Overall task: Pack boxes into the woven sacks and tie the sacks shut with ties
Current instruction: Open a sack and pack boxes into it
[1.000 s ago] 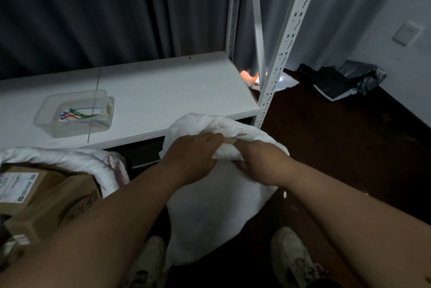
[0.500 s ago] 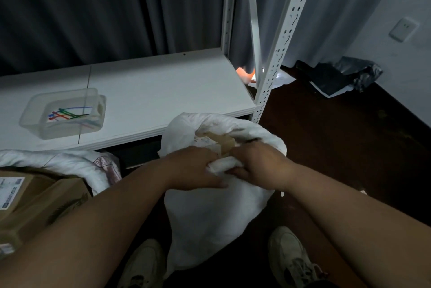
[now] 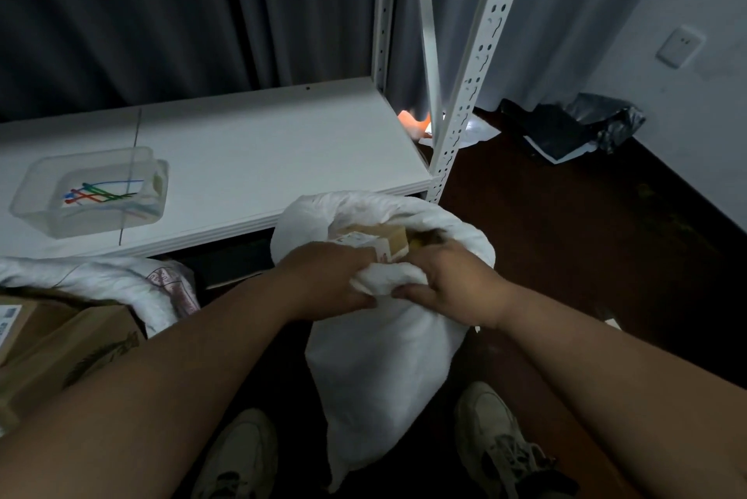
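Observation:
A white woven sack (image 3: 380, 369) stands on the floor between my feet, its mouth gaping toward the shelf. Cardboard boxes (image 3: 376, 238) with a white label show inside the mouth. My left hand (image 3: 323, 280) and my right hand (image 3: 452, 284) both grip a bunched fold of the sack's near rim, thumbs almost touching. Coloured ties (image 3: 101, 193) lie in a clear plastic tub (image 3: 36, 215) on the white shelf. A second white sack (image 3: 101, 280) holding brown boxes (image 3: 68, 345) lies at the lower left.
The white shelf board (image 3: 262, 150) runs behind the sack, with perforated steel uprights (image 3: 477, 65) at its right end. Dark curtains hang behind. A crumpled dark bag (image 3: 574, 126) lies on the dark floor by the wall. My shoes (image 3: 497, 446) flank the sack.
The sack's mouth, pinched closed a second ago, has spread open and the boxes inside now show. Both hands have slid down to the near rim.

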